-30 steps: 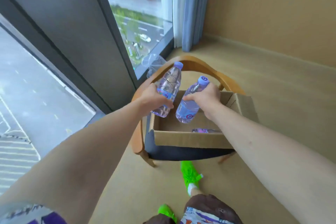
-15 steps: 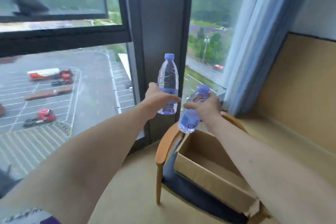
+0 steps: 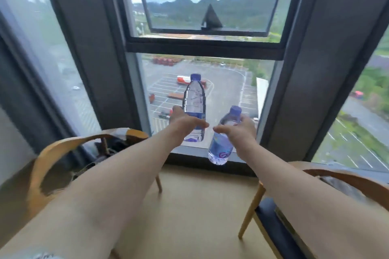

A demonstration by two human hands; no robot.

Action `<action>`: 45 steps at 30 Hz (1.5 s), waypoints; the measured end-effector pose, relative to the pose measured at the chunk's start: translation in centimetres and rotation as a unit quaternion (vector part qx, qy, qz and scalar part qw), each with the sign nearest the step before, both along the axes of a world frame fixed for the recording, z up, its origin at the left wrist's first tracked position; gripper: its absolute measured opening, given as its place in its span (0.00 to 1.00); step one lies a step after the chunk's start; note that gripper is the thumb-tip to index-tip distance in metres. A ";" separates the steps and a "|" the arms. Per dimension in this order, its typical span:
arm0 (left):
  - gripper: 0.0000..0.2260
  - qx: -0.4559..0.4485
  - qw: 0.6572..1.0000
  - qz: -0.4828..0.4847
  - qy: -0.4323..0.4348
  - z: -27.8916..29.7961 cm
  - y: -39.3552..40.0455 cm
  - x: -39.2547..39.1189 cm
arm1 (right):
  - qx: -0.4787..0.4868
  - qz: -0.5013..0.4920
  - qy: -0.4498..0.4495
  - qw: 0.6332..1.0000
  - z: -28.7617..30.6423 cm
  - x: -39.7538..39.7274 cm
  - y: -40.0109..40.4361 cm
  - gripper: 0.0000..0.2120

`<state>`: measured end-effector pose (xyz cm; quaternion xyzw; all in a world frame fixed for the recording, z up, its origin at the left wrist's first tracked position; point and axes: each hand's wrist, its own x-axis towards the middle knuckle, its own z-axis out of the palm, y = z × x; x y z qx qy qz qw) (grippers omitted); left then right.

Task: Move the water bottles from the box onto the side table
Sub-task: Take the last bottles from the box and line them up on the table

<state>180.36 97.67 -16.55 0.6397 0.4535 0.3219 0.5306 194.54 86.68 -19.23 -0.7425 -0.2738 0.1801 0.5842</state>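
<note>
Big window [image 3: 202, 94] fills the view ahead, two wooden chairs flank me: left chair [image 3: 54, 153] with dark stuff piled on its seat, right chair [image 3: 345, 176] with a blue cushion, cut off by the frame edge. Both my arms reach forward between them over bare floor. My left hand [image 3: 185, 123] wraps the lower body of the upright bottle [image 3: 194, 101], fingers curled round the label band, cap straight up, long axis vertical. My right hand [image 3: 240, 130] clamps the tilted bottle [image 3: 223, 143] near its shoulder, cap leaning up and to the right, base hanging down-left below my fist. Both bottles are in the air in front of the glass, near each other but apart, neither resting on anything. The left bottle sits higher and a bit further out; the right is lower, closer to the sill. Key relation for the set-down: no side table is in frame, so I can't tell which way it lies from either hand or which arm is nearer it. The box is out of view too, so I can't tell how many bottles remain. Edges are motion-blurred, and the left chair's contents are hard to make out.
</note>
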 end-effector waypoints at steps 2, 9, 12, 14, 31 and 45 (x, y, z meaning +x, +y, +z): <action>0.42 0.010 0.999 0.036 -0.009 0.3 0.7 -5.7 | 0.013 0.056 -0.006 0.998 0.7 -5.0 2.0 0.27; 0.44 0.033 0.975 0.214 -0.042 1.2 -0.3 -30.2 | 0.044 0.218 0.009 0.975 2.1 -27.3 5.8 0.28; 0.42 0.036 0.959 0.276 -0.053 1.5 -2.6 -42.3 | 0.039 0.288 0.014 0.957 1.7 -38.4 5.8 0.27; 0.39 0.045 0.945 0.318 -0.058 1.8 -4.5 -50.1 | 0.029 0.337 0.015 0.941 1.7 -45.7 5.5 0.28; 0.33 0.023 0.740 0.669 -0.057 -1.3 -26.2 -95.1 | 0.002 0.702 -0.035 0.711 0.1 -98.1 -3.2 0.22; 0.32 0.048 0.527 0.848 -0.030 1.5 -35.5 -120.1 | 0.044 0.864 -0.037 0.499 2.1 -131.1 -7.3 0.23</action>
